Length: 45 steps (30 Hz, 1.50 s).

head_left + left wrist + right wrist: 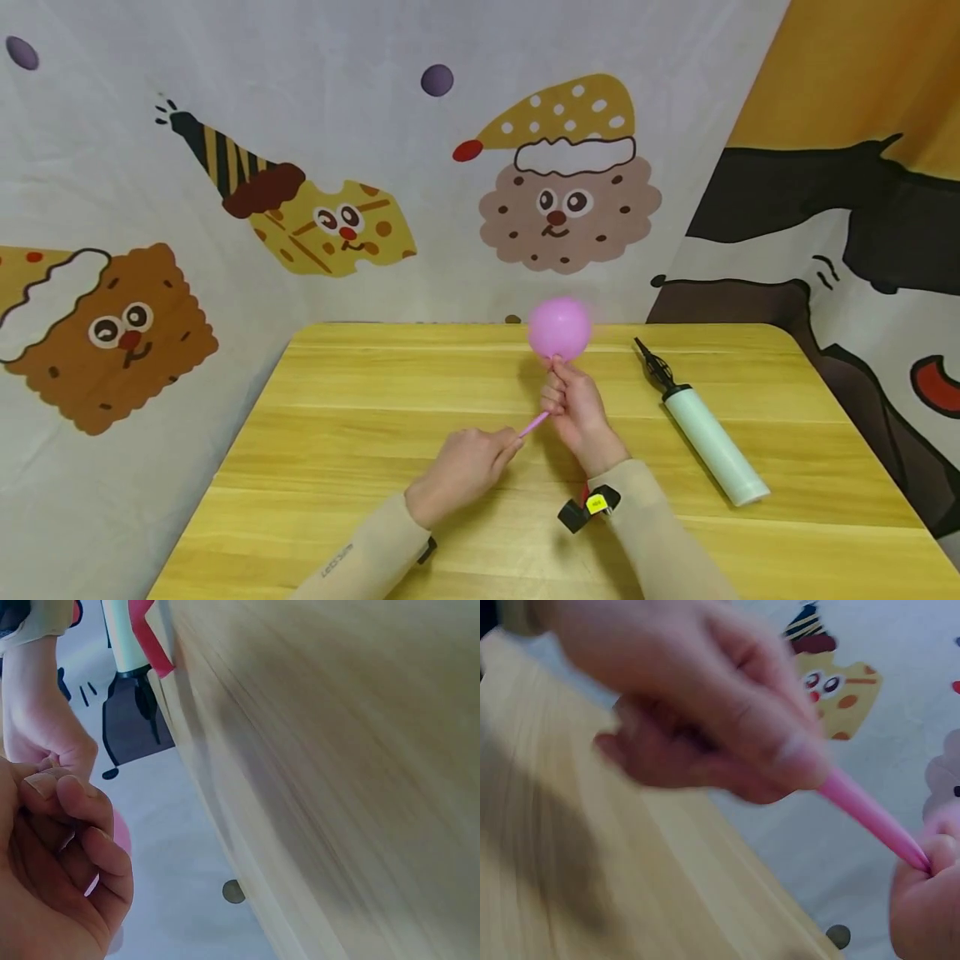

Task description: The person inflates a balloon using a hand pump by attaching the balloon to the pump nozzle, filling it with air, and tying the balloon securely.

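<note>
Pink balloon (560,329), held up over the table (337,400): I see the right hand (577,408) pinching it just below the round part, while the left hand (467,463) grips its stretched tail; a pump (714,446) lies to the right.

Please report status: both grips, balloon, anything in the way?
Left grip holds balloon tail. Right grip pinches below inflated end. Pump at right, seemingly clear.
</note>
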{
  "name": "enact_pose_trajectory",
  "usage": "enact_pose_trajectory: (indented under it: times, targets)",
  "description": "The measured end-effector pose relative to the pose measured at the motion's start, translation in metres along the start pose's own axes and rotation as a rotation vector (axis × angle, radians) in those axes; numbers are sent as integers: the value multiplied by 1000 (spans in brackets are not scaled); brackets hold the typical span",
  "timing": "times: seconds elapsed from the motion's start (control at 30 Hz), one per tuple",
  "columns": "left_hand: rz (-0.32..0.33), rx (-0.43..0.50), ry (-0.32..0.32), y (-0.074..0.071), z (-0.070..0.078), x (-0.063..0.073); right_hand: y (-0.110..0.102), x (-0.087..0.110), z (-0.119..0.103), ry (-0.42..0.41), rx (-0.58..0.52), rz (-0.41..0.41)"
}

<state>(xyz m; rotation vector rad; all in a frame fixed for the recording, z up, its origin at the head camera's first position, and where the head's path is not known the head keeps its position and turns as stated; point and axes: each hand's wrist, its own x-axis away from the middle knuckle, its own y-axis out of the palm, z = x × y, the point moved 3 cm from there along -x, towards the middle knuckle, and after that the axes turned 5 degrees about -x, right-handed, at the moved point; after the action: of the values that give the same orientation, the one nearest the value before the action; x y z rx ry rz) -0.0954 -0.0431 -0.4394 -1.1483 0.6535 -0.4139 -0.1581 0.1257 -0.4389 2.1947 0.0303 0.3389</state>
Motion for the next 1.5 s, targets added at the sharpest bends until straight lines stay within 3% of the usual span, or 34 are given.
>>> enact_pose_trajectory:
  times: [0.17, 0.37, 0.43, 0.53, 0.63, 0.73, 0.87, 0.97, 1.23, 1.37, 1.5]
  targets:
    - [16, 1, -32, 1, 3, -4, 9, 3, 17, 66, 305, -36]
    - [-21, 33, -103, -3, -8, 3, 9, 6, 19, 49, 679, -55]
    - [26, 25, -121, -9, -16, 6, 5, 5, 17, 33, 801, -56]
    - [171, 0, -99, -19, -26, 8, 1, 3, 14, -11, 992, -75]
    - [291, -58, -27, -27, -30, 4, -3, 1, 12, -78, 1196, -96]
    - [317, -143, 69, -32, -31, -4, -2, -1, 15, -145, 1394, -161]
    - [262, -246, 192, -36, -30, -15, 4, 1, 20, -228, 1569, -284]
    - [183, -300, 231, -36, -30, -21, 8, 5, 24, -271, 1642, -324]
    - [-19, -436, 202, -29, -30, -28, 20, 16, 34, -434, 1863, -496]
    - [-77, -572, 176, -22, -29, -28, 21, 17, 39, -425, 1893, -524]
    - [-82, -673, 183, -15, -26, -28, 20, 17, 45, -390, 1885, -535]
